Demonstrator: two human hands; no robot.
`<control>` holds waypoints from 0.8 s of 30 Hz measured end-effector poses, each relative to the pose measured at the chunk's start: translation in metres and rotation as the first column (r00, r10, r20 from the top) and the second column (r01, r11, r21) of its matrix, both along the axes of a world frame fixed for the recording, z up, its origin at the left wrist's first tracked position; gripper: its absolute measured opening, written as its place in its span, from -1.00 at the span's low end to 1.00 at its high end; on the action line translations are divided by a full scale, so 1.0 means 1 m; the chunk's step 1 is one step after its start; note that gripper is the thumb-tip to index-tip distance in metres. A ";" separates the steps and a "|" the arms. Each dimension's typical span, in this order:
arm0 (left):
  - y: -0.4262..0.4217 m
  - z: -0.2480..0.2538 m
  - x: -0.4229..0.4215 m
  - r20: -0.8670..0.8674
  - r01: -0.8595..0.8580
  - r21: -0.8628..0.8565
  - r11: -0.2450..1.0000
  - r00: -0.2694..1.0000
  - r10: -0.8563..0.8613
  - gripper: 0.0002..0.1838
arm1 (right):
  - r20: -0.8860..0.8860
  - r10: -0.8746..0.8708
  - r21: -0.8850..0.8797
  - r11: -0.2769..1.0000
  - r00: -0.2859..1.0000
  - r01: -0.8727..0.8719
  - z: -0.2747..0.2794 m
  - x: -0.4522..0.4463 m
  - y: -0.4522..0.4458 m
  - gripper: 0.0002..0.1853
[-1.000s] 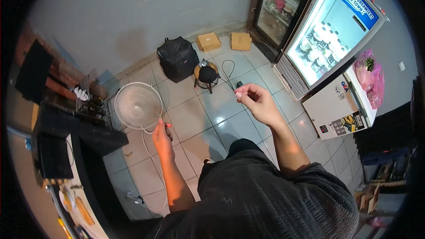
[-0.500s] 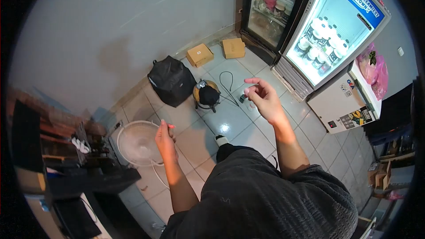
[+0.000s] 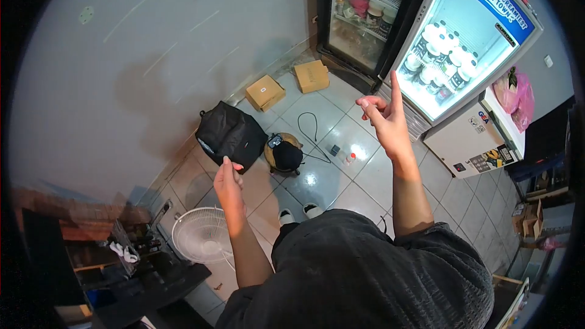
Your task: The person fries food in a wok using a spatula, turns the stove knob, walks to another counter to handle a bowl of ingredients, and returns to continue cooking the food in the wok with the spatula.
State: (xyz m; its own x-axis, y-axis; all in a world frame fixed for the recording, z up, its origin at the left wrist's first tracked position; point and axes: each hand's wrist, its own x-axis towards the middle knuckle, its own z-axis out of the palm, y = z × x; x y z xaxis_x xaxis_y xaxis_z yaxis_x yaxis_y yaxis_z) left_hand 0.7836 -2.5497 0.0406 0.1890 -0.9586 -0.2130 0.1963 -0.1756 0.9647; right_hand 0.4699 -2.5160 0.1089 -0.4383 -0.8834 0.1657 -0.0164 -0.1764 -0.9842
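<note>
My right hand (image 3: 390, 123) is raised in front of the tall lit fridge (image 3: 518, 3). Its index finger stretches up and the other fingers are bent; I see nothing held in it. Lower on the left, my left hand (image 3: 229, 184) has thumb and fingers pinched together, with a small red-orange thing (image 3: 237, 166) showing at the fingertips, too small to name. Behind that hand is a black bag (image 3: 228, 131) on the floor. Beside the bag stands a small round stool (image 3: 269, 153) with a black item (image 3: 287, 156) on it.
A white fan (image 3: 198, 231) stands at the lower left. Two cardboard boxes (image 3: 265, 92) lie along the wall. A looped cable (image 3: 315, 128) and a small clear bottle with a red cap (image 3: 349, 158) are on the tiles. A white chest freezer (image 3: 454, 146) stands right.
My right hand has risen and moved right, its index finger now straightened upward. The left hand stays pinched. The view has shifted, and both my shoes now show.
</note>
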 end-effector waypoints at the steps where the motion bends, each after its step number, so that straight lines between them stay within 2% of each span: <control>1: -0.008 0.002 -0.004 0.007 0.032 -0.023 0.999 0.999 -0.032 -0.62 | -0.003 -0.011 0.000 1.000 1.000 0.011 0.000 0.000 0.000 -0.05; 6: -0.033 0.011 -0.009 -0.006 0.125 -0.078 0.989 0.992 -0.126 -0.64 | -0.018 -0.058 0.079 0.995 0.998 0.059 0.001 0.005 0.004 -0.14; 10: -0.046 0.019 -0.009 -0.015 0.148 -0.051 0.988 0.989 -0.149 -0.64 | 0.008 -0.107 0.056 0.993 0.994 0.107 0.004 0.007 0.004 -0.11; 13: -0.056 0.024 -0.005 0.009 0.181 -0.111 0.977 0.983 -0.182 -0.64 | -0.007 -0.143 0.058 0.988 0.990 0.143 0.008 0.011 0.001 -0.11; 24: -0.063 0.027 0.019 0.026 0.120 -0.103 0.987 0.993 -0.118 -0.66 | -0.001 -0.108 0.027 0.994 0.994 0.108 0.015 0.030 -0.021 -0.07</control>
